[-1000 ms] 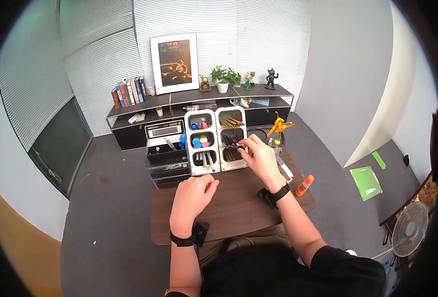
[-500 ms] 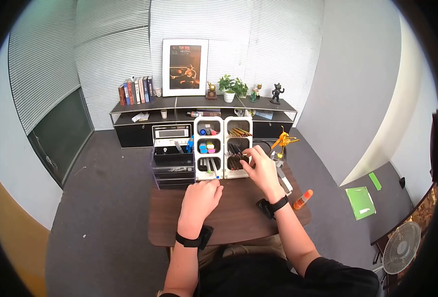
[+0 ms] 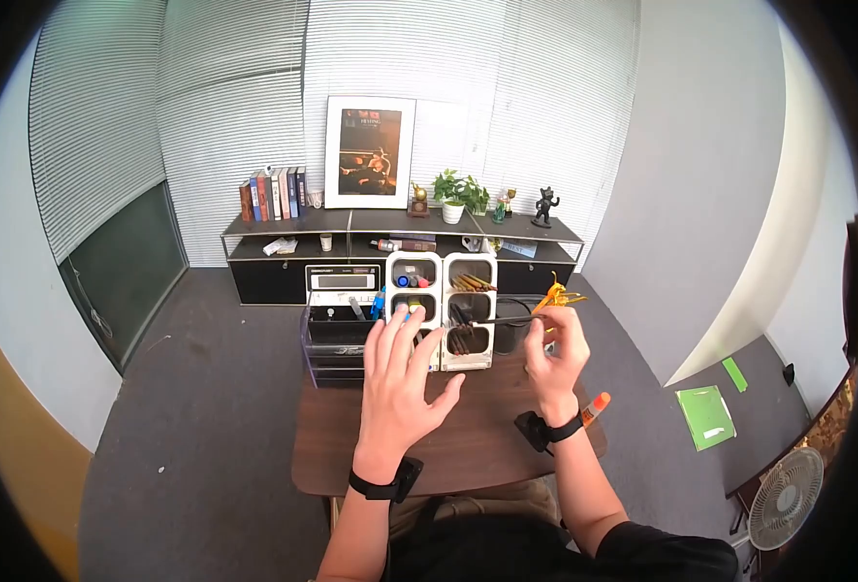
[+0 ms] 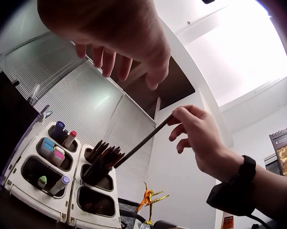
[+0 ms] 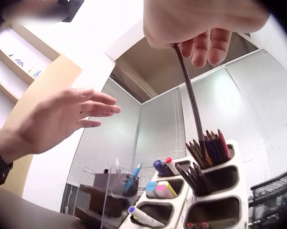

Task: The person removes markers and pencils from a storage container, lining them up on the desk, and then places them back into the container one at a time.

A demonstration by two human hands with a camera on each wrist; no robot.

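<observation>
My right hand (image 3: 557,364) pinches one end of a long dark pencil (image 4: 143,141) between thumb and fingertips, right of the white organizer (image 3: 468,367). The pencil slants down toward the organizer's right column, where dark pencils (image 5: 195,179) and brown ones (image 3: 472,283) stand in separate compartments. Whether its lower end touches anything, I cannot tell. My left hand (image 3: 397,403) hovers with spread fingers before the left column, holding nothing and hiding part of it. Markers (image 4: 70,138) and blue and pink highlighters (image 5: 161,189) stand in that column.
A clear-sided drawer box (image 3: 337,351) with a blue pen stands left of the organizer. An orange glue stick (image 3: 596,407) is near the table's right edge (image 3: 599,441), and a golden figurine (image 3: 557,294) behind my right hand. A shelf (image 3: 351,228) stands beyond the table.
My right hand has moved right, away from the organizer, with the long pencil now visible in its pinch. My left hand has risen from near the table, its curled fingers now spread.
</observation>
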